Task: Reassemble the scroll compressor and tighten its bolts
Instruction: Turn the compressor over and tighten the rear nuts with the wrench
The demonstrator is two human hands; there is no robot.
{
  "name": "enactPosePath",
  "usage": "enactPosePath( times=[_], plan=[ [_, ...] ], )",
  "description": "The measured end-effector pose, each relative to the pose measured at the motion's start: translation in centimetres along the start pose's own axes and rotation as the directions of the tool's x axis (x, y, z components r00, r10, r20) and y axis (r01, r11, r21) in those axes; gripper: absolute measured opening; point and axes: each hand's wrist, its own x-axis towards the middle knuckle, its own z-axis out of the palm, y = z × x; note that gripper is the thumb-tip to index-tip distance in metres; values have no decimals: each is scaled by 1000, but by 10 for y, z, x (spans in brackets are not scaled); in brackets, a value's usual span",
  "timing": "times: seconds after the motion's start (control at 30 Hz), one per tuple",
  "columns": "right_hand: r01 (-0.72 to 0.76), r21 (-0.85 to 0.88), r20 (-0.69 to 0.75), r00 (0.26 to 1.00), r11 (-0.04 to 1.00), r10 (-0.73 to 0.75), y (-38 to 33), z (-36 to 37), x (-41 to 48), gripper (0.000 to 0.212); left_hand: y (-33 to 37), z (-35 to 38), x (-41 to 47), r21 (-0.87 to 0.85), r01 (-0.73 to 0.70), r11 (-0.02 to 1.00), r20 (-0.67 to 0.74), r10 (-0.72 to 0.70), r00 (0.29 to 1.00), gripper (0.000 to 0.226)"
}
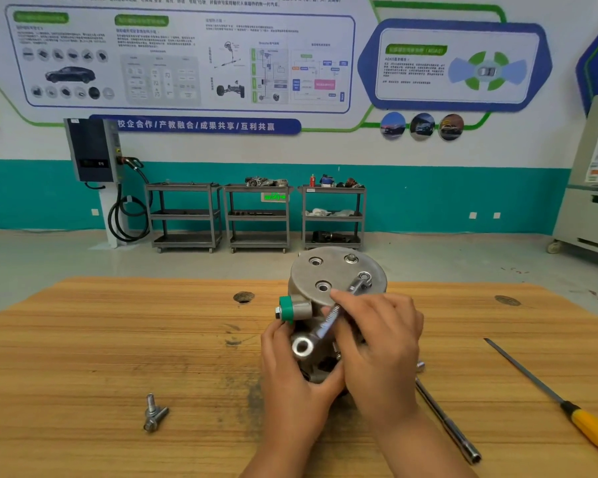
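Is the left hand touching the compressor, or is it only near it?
Touching. The head view shows the left hand pressed against the side of the compressor, just below the green cap, with no gap between them.

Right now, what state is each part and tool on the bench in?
Scroll compressor: upright on the wooden table, cover on.
Left hand: grips the compressor's body.
Wrench: head on a cover bolt.
Right hand: grips the wrench.
Second cover bolt: seated in its hole.
Two cover holes: empty.
Green cap: fitted on side port.
Two loose bolts: lying on table, untouched.
Yellow-handled file: lying idle.
Extension bar: lying idle.
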Motion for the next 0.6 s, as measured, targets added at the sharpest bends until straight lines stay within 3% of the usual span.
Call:
enactPosePath(
  times=[0.17, 0.37, 0.4, 0.47, 0.53, 0.6],
  plan=[
    [203, -97, -28, 978, 974, -206, 4, 9, 12, 15, 2, -2, 1, 27, -66, 997, -30, 67, 997, 68],
    [325, 53, -118, 941, 944, -318, 14, 2, 18, 20, -2, -1, 1, -5, 6, 1000, -53, -6, 999, 66],
    [278, 112, -127, 956, 954, -264, 13, 3, 20, 18, -2, -1, 1, 9, 15, 1000, -52, -15, 999, 68],
    [61, 347, -145, 989, 936, -10, 10, 3, 27, 19, -2, -2, 0, 51, 10, 999, -49, -7, 999, 70],
    [-176, 621, -97, 950, 764, 297, 12, 0, 41, 16, -1, -2, 0, 59, 8, 998, -39, -6, 999, 63],
    [-333, 728, 7, 878, 599, 479, 24, -2, 58, 19, 0, -3, 1, 54, 16, 998, -26, -15, 1000, 60]
  ],
)
